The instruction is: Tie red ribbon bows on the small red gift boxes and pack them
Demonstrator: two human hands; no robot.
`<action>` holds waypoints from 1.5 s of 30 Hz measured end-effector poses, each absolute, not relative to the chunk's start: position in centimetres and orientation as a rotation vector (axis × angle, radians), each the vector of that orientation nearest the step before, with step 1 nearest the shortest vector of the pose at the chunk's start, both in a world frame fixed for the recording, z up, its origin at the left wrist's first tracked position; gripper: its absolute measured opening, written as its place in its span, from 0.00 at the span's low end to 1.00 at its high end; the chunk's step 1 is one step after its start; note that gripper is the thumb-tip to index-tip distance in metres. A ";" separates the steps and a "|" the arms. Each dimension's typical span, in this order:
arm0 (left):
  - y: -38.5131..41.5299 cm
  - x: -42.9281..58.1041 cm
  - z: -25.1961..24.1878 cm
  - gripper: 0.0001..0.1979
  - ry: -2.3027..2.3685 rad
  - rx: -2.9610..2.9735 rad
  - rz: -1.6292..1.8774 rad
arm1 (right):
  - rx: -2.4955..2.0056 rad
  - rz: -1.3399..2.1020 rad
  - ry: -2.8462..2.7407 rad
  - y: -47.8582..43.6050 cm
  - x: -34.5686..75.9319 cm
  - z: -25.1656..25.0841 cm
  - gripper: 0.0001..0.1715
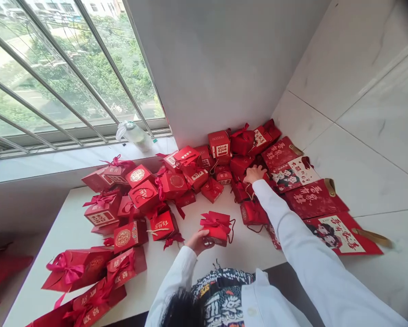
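My left hand (199, 240) grips the near side of a small red gift box (217, 227) with a ribbon bow, which rests on the white table (71, 227) close to my body. My right hand (254, 174), in a long white sleeve, stretches far forward with its fingers curled down onto a red box (242, 164) in the pile by the wall. What those fingers grasp is hidden among the boxes.
Several red gift boxes (144, 195) and ribboned bags (74, 270) cover the table's left and back. Flat red paper bags (314, 197) with gold handles lean against the tiled wall on the right. A plastic bottle (134, 133) lies on the windowsill under the barred window.
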State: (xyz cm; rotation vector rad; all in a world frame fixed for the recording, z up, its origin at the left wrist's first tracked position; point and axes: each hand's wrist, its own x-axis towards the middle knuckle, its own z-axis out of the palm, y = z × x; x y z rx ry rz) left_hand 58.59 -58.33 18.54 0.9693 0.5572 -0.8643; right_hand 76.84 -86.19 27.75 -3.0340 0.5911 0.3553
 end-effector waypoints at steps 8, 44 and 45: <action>-59.4 56.4 15.7 0.21 0.695 1.039 -0.761 | -2.972 0.057 0.196 -84.8 71.0 29.4 0.36; -53.1 54.5 17.9 0.43 0.595 2.510 -0.016 | -2.920 0.462 0.029 -77.2 51.4 16.1 0.61; -53.9 54.5 18.2 0.41 0.439 2.520 -0.037 | -2.913 0.465 0.049 -77.1 51.3 16.1 0.61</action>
